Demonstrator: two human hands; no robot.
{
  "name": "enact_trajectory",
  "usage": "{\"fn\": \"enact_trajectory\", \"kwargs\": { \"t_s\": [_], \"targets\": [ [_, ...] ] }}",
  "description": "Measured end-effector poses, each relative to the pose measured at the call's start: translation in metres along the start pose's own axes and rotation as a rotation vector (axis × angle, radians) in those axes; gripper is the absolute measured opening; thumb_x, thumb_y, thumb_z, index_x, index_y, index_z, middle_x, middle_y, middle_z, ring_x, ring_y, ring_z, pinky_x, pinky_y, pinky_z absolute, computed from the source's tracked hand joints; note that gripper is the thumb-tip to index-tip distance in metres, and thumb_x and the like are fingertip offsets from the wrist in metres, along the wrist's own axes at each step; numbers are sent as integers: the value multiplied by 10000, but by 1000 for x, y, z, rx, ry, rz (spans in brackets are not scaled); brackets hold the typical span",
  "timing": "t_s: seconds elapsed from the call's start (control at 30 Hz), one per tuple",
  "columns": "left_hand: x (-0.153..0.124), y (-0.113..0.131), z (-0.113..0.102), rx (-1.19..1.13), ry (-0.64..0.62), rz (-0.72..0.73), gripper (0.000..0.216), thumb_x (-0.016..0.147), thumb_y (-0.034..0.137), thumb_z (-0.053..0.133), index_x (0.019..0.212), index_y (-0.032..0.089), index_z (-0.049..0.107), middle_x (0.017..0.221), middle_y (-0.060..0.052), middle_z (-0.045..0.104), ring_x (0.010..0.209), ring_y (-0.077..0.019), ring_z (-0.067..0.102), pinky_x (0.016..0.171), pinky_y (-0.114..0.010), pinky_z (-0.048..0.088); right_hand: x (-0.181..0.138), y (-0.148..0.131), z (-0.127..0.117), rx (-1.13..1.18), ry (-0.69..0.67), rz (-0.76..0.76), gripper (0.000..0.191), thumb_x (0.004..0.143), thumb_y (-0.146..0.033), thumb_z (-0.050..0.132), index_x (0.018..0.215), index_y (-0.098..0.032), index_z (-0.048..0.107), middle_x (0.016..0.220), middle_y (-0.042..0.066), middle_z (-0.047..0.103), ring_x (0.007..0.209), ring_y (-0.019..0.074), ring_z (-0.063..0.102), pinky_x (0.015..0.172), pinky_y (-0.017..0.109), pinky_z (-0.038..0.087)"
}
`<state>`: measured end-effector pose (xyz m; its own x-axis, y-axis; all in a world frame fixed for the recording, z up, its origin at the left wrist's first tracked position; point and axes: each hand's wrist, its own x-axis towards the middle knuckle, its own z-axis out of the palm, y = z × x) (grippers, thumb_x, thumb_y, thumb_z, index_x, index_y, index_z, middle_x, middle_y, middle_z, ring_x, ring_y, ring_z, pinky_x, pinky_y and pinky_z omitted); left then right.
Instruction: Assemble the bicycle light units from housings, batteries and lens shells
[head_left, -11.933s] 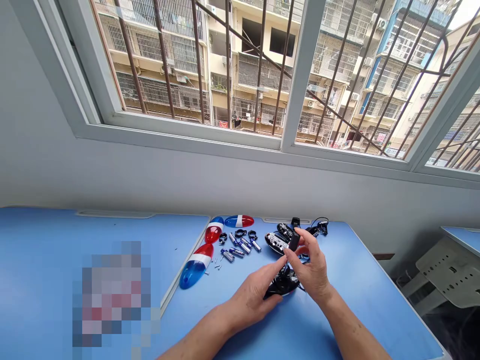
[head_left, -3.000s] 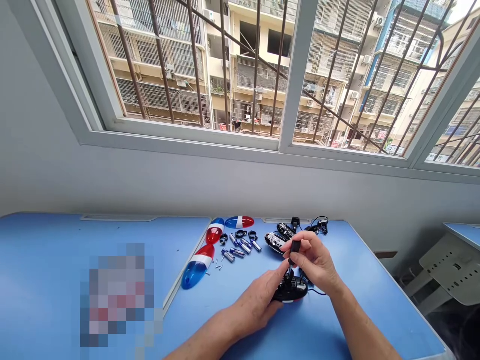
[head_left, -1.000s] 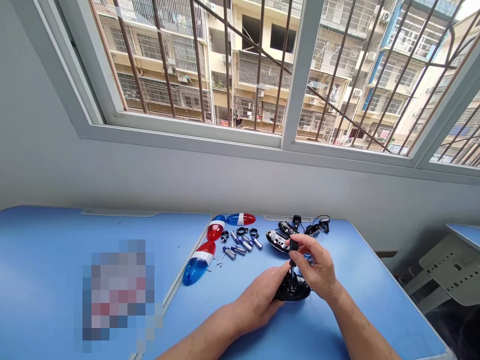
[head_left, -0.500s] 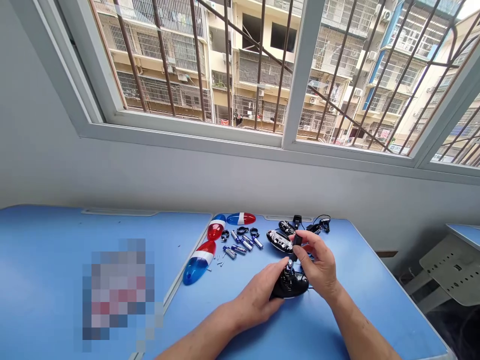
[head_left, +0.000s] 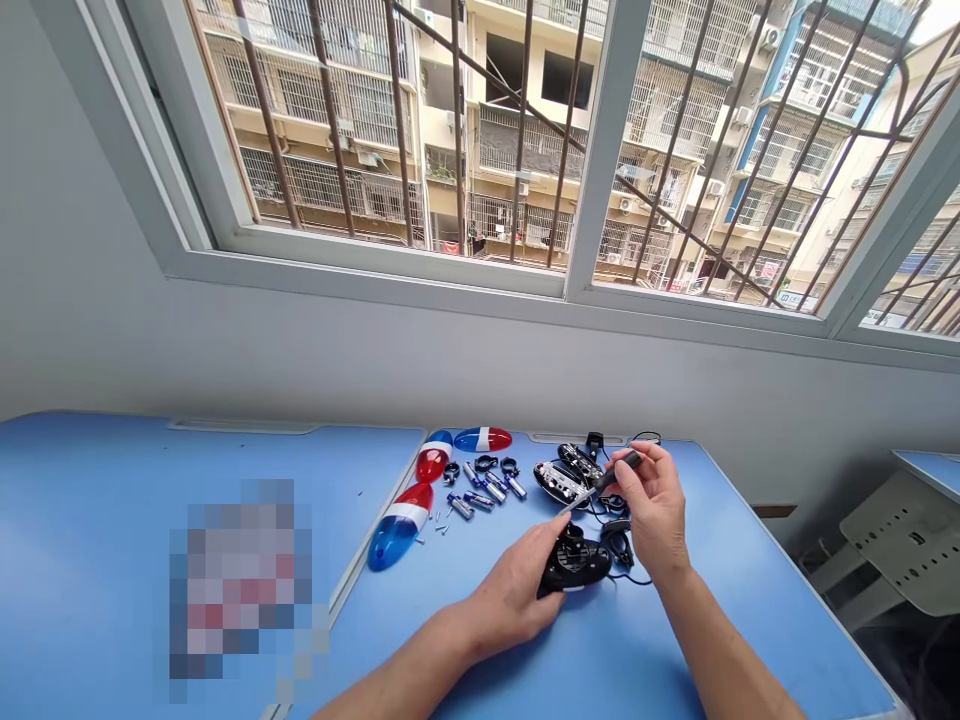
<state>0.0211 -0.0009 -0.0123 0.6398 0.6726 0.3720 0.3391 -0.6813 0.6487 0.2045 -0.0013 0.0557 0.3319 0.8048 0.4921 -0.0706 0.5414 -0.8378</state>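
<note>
My left hand [head_left: 517,575] is closed around the left side of a black oval plastic housing [head_left: 577,568], which has a round clamp on its top and a cable at its right. In my right hand [head_left: 658,510] is a screwdriver [head_left: 619,470], gripped by its black handle. Its metal shaft slants down to the left, and the tip is by my left thumb and forefinger, off the housing. A small black part with a cable [head_left: 618,543] lies just right of the housing. Whether a screw is on the tip is too small to tell.
Behind the hands lie two more black housings [head_left: 556,482] with cables. To the left are several batteries [head_left: 480,498], black clamp rings [head_left: 486,462], small screws [head_left: 442,529] and red, white and blue covers [head_left: 401,525]. A blurred patch [head_left: 240,590] covers something on the left desk.
The screwdriver has lifted off the housing and tipped from near upright to a slant, its handle moving right with my right hand. My left hand keeps hold of the housing.
</note>
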Motion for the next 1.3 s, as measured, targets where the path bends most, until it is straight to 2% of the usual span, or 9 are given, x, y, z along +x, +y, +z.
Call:
{"fn": "enact_trajectory", "kwargs": {
  "t_s": [0.1, 0.23, 0.43, 0.57, 0.7, 0.83, 0.93, 1.03, 1.3],
  "targets": [
    [-1, -2, 1, 22, -5, -8, 802, 698, 71, 561, 1439, 217, 293, 1355, -132, 535, 1213, -301, 531, 1033, -456, 449, 7, 4, -3, 19, 62, 118, 391, 767, -418, 749, 1055, -208, 586, 905, 39, 654, 867, 197, 657, 635, 303, 594],
    [-2, -4, 1, 21, -16, -6, 802, 706, 86, 567, 1446, 222, 289, 1383, -135, 518, 1247, -311, 508, 1063, -481, 424, 12, 11, -7, 24, 68, 186, 389, 692, -447, 801, 935, -199, 624, 804, 4, 634, 786, 181, 652, 638, 318, 607],
    [0, -1, -1, 18, -20, -26, 788, 702, 93, 587, 1435, 200, 316, 1364, -149, 533, 1237, -318, 522, 1058, -481, 434, 12, 5, -2, -21, 47, 97, 358, 687, -481, 798, 827, -210, 610, 792, 5, 658, 755, 181, 666, 639, 340, 622],
    [0, -3, -1, 13, -26, -32, 793, 706, 100, 608, 1432, 223, 313, 1392, -136, 520, 1260, -325, 505, 1071, -494, 416, 16, -17, -7, -85, 133, -25, 379, 662, -508, 809, 795, -202, 627, 786, 25, 672, 721, 182, 669, 656, 362, 620],
    [-2, -5, 1, 4, -18, -12, 767, 732, 110, 607, 1429, 219, 307, 1401, -142, 508, 1268, -323, 496, 1077, -487, 405, 13, -31, -37, -279, 257, -159, 387, 658, -516, 808, 794, -207, 618, 847, 60, 695, 807, 220, 682, 712, 386, 605],
    [-2, -5, 3, 5, -9, 7, 754, 744, 112, 611, 1423, 235, 307, 1367, -126, 534, 1227, -313, 525, 1051, -464, 431, -6, -10, -88, -604, 313, -186, 366, 705, -516, 762, 822, -206, 607, 936, 97, 695, 878, 248, 676, 751, 401, 581],
    [-1, -6, 3, 10, -21, -6, 764, 736, 112, 618, 1425, 231, 309, 1352, -125, 547, 1208, -314, 540, 1043, -459, 438, -22, 23, -122, -781, 264, -156, 332, 752, -516, 700, 815, -210, 587, 951, 110, 690, 876, 262, 667, 750, 427, 577],
    [1, -6, 2, 13, -46, -29, 768, 732, 109, 612, 1430, 215, 309, 1394, -145, 515, 1261, -325, 504, 1073, -472, 409, -34, 48, -137, -898, 163, -164, 248, 799, -457, 638, 796, -225, 552, 953, 95, 682, 886, 257, 664, 763, 421, 571],
    [1, -3, -2, 10, -62, -50, 742, 742, 128, 596, 1430, 201, 326, 1416, -160, 504, 1290, -335, 487, 1093, -489, 389, -46, 52, -119, -1119, -169, -189, 84, 830, -262, 472, 813, -237, 551, 874, 44, 660, 782, 204, 657, 665, 328, 547]
  ]
}}
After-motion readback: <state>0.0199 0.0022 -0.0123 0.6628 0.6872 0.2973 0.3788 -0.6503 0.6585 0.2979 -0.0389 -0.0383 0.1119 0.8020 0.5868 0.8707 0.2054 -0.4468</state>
